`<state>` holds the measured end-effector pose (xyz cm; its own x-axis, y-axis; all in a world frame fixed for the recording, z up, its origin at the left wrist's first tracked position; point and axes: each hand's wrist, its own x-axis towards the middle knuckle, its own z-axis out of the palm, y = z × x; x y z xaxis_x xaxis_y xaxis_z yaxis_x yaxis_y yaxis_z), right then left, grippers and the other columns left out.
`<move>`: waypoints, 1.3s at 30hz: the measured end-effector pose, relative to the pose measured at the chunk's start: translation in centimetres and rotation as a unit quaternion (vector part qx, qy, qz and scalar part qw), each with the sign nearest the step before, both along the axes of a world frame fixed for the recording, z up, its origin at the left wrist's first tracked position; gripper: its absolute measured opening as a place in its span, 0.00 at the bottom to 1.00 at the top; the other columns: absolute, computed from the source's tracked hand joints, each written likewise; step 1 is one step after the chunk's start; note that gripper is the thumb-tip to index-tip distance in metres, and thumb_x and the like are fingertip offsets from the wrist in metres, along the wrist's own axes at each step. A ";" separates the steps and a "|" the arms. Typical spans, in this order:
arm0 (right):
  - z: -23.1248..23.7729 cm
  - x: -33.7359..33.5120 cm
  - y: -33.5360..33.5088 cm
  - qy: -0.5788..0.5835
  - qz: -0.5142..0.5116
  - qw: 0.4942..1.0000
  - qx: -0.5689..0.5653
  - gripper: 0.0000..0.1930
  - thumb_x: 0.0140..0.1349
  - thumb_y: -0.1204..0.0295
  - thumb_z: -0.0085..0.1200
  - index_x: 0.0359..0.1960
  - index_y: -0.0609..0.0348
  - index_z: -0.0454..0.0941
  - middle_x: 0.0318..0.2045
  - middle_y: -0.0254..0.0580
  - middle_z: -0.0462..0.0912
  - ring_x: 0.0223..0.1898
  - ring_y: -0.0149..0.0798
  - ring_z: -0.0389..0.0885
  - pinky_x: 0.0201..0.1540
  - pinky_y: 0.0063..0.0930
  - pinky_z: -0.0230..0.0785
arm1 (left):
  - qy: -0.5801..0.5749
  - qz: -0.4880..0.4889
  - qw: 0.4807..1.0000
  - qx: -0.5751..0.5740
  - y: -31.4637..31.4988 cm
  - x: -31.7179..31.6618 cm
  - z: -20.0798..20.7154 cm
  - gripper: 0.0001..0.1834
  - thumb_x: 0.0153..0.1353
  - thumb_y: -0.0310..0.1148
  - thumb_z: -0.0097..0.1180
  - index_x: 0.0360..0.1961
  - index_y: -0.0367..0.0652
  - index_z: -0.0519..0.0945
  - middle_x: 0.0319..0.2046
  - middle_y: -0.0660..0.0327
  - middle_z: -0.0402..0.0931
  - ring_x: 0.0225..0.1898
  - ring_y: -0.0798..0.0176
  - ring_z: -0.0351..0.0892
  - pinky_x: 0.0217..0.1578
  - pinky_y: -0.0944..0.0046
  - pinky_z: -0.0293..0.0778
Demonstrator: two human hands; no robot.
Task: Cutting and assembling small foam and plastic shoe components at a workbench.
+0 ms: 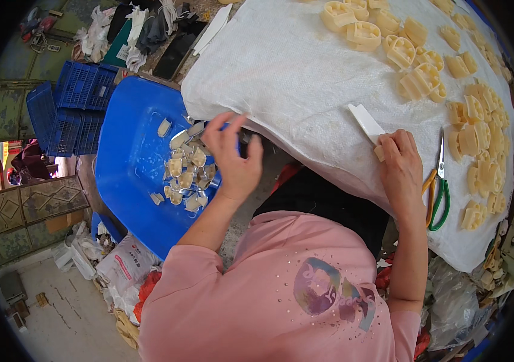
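Right hand (397,158) pinching white blade (365,123) at its tan end; blade juts forward-left of fingers. Left hand (233,155) spread beside blue tub (125,142).

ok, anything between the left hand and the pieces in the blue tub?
Nothing visible. The left hand is open at the right side of the tub, the pieces just left of it. It hides part of the rim, so clearance there can't be told.
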<state>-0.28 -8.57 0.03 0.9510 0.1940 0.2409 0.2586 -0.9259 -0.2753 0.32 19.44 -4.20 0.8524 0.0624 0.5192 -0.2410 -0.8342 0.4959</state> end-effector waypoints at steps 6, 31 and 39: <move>0.9 0.7 -0.2 0.067 0.008 0.998 0.000 0.03 0.48 0.80 0.52 0.26 0.63 0.73 0.30 0.44 0.71 0.37 0.45 0.72 0.39 0.36 0.68 | -0.061 -0.229 0.966 -0.104 -6.5 1.1 2.4 0.17 0.43 0.21 0.55 0.38 0.40 0.78 0.39 0.54 0.71 0.43 0.53 0.69 0.47 0.58 0.63; -1.6 -0.6 -4.0 -0.071 -0.136 0.899 0.410 0.06 0.59 0.80 0.46 0.37 0.62 0.72 0.32 0.42 0.74 0.34 0.36 0.75 0.36 0.27 0.68 | 0.010 -0.390 0.919 0.056 -14.1 1.0 0.9 0.20 0.41 0.22 0.57 0.40 0.40 0.78 0.44 0.59 0.73 0.47 0.54 0.71 0.47 0.57 0.65; 2.1 -4.6 -8.2 -0.277 -0.215 0.801 0.485 0.08 0.58 0.83 0.48 0.39 0.63 0.72 0.38 0.41 0.77 0.39 0.27 0.74 0.42 0.18 0.66 | 0.044 -0.402 0.914 0.034 -15.0 1.4 1.3 0.21 0.39 0.19 0.58 0.40 0.40 0.78 0.42 0.55 0.71 0.46 0.51 0.69 0.47 0.56 0.64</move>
<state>-4.86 -16.79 2.17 0.5743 -0.6569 0.4885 0.3045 -0.3825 -0.8723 1.68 4.44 -2.85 0.6477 -0.6321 0.4254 -0.7508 -0.4347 0.4973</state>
